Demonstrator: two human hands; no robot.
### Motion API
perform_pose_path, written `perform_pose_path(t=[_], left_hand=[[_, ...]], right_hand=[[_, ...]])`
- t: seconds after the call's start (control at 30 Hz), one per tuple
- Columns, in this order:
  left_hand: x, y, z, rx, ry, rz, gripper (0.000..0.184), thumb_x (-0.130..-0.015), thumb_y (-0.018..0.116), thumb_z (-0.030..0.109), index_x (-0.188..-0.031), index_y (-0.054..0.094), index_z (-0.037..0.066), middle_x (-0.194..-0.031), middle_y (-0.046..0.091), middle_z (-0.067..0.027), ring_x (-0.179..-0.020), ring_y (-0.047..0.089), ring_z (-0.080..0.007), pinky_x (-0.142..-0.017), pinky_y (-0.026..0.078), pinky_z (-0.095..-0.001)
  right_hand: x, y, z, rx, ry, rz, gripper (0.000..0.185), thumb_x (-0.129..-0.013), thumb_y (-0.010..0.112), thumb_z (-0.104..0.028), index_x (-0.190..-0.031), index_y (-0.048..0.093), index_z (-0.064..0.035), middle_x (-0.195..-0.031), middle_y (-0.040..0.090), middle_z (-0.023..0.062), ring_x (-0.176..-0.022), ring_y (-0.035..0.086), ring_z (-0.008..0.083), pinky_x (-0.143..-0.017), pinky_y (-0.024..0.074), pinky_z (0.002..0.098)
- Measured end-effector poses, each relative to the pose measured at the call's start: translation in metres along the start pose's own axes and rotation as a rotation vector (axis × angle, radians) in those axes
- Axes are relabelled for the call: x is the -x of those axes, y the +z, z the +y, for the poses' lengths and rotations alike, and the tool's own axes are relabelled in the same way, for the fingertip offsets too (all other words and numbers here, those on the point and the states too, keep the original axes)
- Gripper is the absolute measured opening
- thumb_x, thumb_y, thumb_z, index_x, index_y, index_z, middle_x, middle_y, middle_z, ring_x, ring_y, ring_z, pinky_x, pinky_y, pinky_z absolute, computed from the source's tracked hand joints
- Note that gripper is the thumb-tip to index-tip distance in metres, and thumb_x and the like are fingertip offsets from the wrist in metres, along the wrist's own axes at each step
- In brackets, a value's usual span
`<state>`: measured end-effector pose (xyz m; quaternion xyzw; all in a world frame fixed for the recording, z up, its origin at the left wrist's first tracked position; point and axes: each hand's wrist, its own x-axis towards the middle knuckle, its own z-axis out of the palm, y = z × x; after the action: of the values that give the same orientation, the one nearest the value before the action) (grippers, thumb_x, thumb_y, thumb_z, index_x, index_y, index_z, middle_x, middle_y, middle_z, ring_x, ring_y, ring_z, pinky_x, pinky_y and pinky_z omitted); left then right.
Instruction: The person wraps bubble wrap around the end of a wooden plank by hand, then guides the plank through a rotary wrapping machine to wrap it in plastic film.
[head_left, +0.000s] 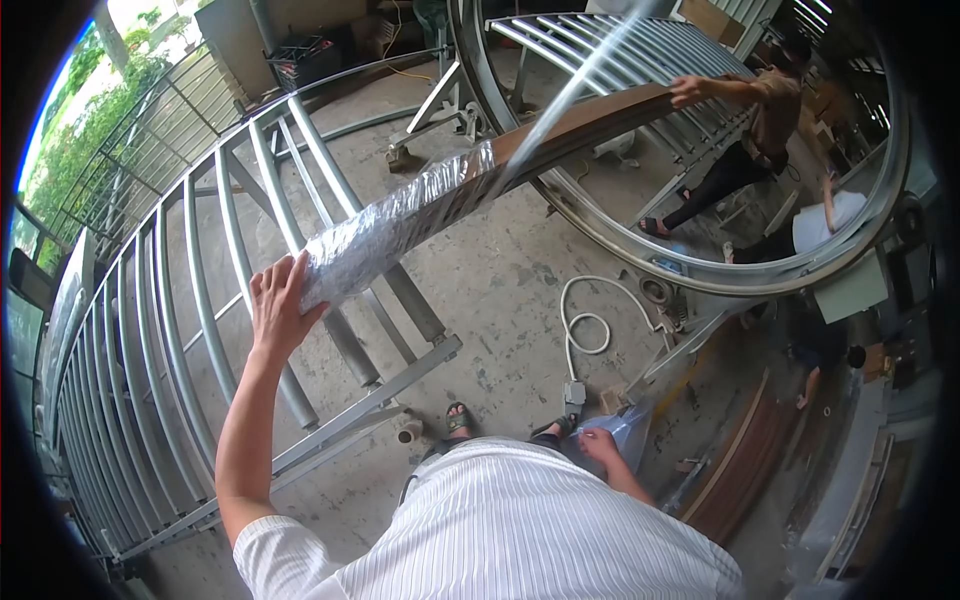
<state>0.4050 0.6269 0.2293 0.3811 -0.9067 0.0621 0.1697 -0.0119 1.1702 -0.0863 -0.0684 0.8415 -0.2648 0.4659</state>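
A long bundle of brown boards slants across the view and passes through a large metal ring. Its near part is wound in shiny clear stretch film. From the wrapped part, a taut strip of film runs up towards the top of the ring. My left hand grips the near end of the bundle, fingers on the side and thumb at the lower edge. Low by my hip, my right hand has curled fingers, beside some clear plastic sheeting; what it holds, if anything, is hidden.
Roller conveyors stand at left and beyond the ring. A co-worker reaches to the bundle's far part; other people are at right. A white cable loops over the concrete floor. Brown boards lie at lower right.
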Motion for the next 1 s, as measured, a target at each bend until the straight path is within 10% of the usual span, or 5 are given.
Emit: perform_pose_path(t=[0.8, 1.0], left_hand=[[0.015, -0.01, -0.077, -0.059, -0.156, -0.134, 0.099, -0.065, 0.093, 0.024, -0.151, 0.044, 0.01, -0.146, 0.055, -0.014, -0.136, 0.049, -0.0344, -0.121, 0.027, -0.0552], [-0.031, -0.015, -0.003, -0.183, -0.35, -0.406, 0.121, -0.062, 0.093, 0.032, -0.158, 0.026, 0.002, -0.163, 0.028, -0.0244, -0.154, 0.025, -0.0407, -0.13, 0.012, -0.055]], right_hand=[[0.002, 0.024, 0.0, 0.014, -0.062, -0.008, 0.042, -0.092, 0.076, -0.028, -0.122, 0.069, 0.0011, -0.099, 0.077, 0.0134, -0.074, 0.073, 0.0187, -0.069, 0.0582, 0.0335], [-0.015, 0.029, 0.062, 0.047, -0.057, -0.026, 0.043, -0.093, 0.075, -0.029, -0.121, 0.069, 0.0022, -0.099, 0.077, 0.0132, -0.074, 0.074, 0.0193, -0.071, 0.0591, 0.0345]])
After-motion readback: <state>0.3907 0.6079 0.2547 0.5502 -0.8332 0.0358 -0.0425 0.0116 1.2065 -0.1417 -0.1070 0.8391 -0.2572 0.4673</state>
